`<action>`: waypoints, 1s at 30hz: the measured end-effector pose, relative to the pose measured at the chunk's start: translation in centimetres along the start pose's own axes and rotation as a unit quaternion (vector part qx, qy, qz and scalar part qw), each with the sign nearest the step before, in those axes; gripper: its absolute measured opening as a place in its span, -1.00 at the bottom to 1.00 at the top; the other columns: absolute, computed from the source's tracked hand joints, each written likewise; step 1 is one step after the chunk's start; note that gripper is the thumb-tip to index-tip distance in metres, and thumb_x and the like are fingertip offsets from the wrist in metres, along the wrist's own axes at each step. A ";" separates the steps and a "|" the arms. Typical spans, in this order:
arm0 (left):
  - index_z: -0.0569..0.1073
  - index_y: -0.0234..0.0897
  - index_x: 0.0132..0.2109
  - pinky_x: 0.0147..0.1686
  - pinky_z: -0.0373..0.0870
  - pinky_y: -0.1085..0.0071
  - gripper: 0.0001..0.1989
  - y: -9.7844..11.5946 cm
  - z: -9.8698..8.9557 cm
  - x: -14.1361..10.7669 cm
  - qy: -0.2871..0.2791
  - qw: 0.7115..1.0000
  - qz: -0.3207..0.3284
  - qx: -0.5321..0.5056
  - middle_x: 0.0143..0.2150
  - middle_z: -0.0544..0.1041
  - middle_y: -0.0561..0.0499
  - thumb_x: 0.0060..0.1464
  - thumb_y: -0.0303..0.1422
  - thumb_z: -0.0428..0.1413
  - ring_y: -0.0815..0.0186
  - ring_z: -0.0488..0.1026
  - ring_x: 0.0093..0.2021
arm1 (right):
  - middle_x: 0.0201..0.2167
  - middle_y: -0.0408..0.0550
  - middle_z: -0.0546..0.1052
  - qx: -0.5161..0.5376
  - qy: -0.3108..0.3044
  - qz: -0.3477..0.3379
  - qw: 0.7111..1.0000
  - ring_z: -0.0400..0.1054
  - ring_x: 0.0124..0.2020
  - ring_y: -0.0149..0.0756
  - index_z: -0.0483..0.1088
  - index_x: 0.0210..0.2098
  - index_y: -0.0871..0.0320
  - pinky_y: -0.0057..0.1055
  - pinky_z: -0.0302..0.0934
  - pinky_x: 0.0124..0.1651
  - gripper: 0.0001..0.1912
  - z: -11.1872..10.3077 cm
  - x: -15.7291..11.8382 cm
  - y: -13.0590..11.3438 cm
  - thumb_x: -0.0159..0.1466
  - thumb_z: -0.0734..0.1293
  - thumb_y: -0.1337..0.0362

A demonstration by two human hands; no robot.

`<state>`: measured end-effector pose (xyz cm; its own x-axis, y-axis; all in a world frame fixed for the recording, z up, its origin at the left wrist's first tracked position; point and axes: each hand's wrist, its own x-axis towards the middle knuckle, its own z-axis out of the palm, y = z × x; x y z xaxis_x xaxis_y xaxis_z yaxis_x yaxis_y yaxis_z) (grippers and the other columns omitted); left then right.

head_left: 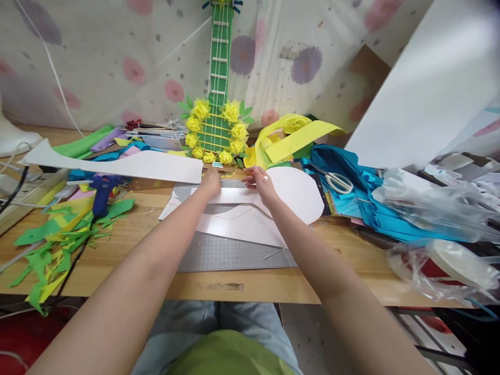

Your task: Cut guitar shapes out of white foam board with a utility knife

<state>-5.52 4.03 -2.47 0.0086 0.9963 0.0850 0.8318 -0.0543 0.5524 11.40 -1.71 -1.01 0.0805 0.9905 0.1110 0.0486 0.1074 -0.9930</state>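
Observation:
My left hand point(212, 182) reaches to the back of the grey cutting mat point(234, 258), at the near end of a long white board piece point(156, 165). Its fingers point away and are hidden, so a hold cannot be made out. My right hand point(262, 183) is beside the rounded end of a white guitar-shaped cutout point(299, 190), its fingers stretched to the left and apart. A curved white board offcut point(242, 224) lies on the mat below both hands. A small white bit shows on my right hand.
A green paper guitar point(219, 78) with yellow flowers stands behind. A blue glue gun point(103, 192) and green-yellow scraps point(50, 239) lie left. Scissors point(339, 182), blue paper point(367, 208), yellow paper point(300, 140) and a bagged tape roll point(449, 263) are right.

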 end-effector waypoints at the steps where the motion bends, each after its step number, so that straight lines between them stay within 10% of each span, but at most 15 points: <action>1: 0.35 -0.32 -0.05 -0.04 0.24 0.22 -0.74 -0.4 -0.4 -0.3 0.019 0.999 -0.007 -0.039 -0.03 0.41 -0.26 0.08 -0.49 -0.02 0.07 0.36 0.01 | -0.55 -0.21 0.42 0.014 0.009 -0.003 1.000 0.23 -0.55 -0.46 0.29 -0.30 0.09 -0.47 0.20 -0.43 -0.67 0.2 -0.1 0.0 0.17 0.15 -0.03; 6: 0.33 -0.24 -0.23 -0.30 0.36 0.41 -0.86 -2.2 -3.1 -2.7 0.071 0.917 -0.121 -0.373 -0.43 0.39 0.06 0.09 -0.52 -0.05 0.35 0.43 -0.34 | -0.69 -0.31 0.31 0.074 0.042 0.008 0.996 0.08 -0.67 -0.49 0.22 -0.38 0.08 -0.53 0.10 -0.57 -0.86 2.4 -0.7 0.6 0.13 0.19 0.16; 10: 0.29 -0.32 -0.40 -0.48 0.31 0.57 -0.88 -2.7 -4.6 -4.9 0.010 0.797 -0.194 -0.572 -0.56 0.34 0.08 0.09 -0.55 -0.03 0.46 0.39 -0.48 | -0.74 -0.28 0.29 0.115 -0.023 0.005 0.993 0.11 -0.67 -0.49 0.25 -0.46 0.12 -0.52 0.07 -0.56 -0.84 4.7 -1.6 0.2 0.13 0.18 0.17; 13: 0.30 -0.35 -0.46 -0.52 0.30 0.60 -0.81 -2.8 -5.1 -6.0 -0.025 0.761 -0.223 -0.608 -0.55 0.36 0.03 0.11 -0.55 -0.03 0.48 0.39 -0.49 | -0.75 -0.25 0.29 0.114 -0.042 0.003 0.993 0.12 -0.67 -0.48 0.28 -0.48 0.13 -0.52 0.05 -0.56 -0.78 5.9 -2.3 -0.4 0.15 0.16 0.13; 30: 0.38 -0.37 -0.48 -0.60 0.21 0.62 -0.84 -3.7 -5.4 -8.0 -0.135 0.791 -0.136 -0.582 -0.60 0.35 0.07 0.05 -0.47 0.10 0.55 0.28 -0.61 | -0.78 -0.26 0.30 0.110 -0.087 0.004 0.990 0.13 -0.73 -0.52 0.26 -0.52 0.14 -0.57 0.05 -0.62 -0.77 7.1 -2.3 -0.1 0.18 0.16 0.16</action>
<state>-11.69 -4.06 -0.70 0.1651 0.9510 -0.2615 -0.2485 0.2966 0.9221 4.09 -3.41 -1.41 -0.0942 0.9890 0.1141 -0.1718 0.0968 -0.9804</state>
